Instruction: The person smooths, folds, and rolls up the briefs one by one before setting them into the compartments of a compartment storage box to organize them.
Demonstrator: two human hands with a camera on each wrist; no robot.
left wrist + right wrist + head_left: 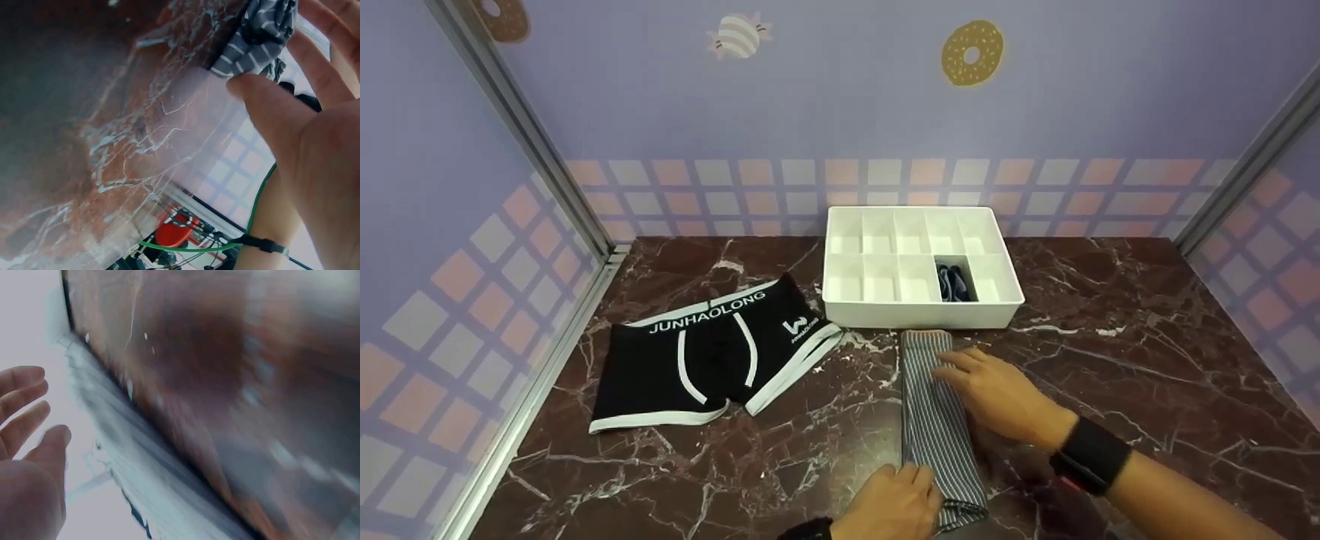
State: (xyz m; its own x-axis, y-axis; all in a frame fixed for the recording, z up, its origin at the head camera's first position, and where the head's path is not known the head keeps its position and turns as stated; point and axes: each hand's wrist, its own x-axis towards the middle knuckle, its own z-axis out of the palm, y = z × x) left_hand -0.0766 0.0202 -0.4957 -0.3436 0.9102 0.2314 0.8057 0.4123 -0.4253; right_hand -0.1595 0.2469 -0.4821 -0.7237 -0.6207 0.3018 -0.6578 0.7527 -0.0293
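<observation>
Grey-and-white striped underpants (931,420), folded into a long narrow strip, lie on the marble-patterned table in front of the white box. My left hand (891,501) pinches their near end, where the cloth layers part a little. In the left wrist view the thumb is right at the striped cloth (253,50). Over the far half, my right hand (997,394) has its fingers loosely extended, the tips overlapping the strip's right edge. The right wrist view shows those fingers apart from the blurred strip (152,461), with nothing between them.
Black underpants with white trim (712,352) are spread flat at the left. The white divided box (915,315) stands at the back, with dark rolled cloth (952,283) in one front compartment. Patterned wall panels (840,97) enclose the table.
</observation>
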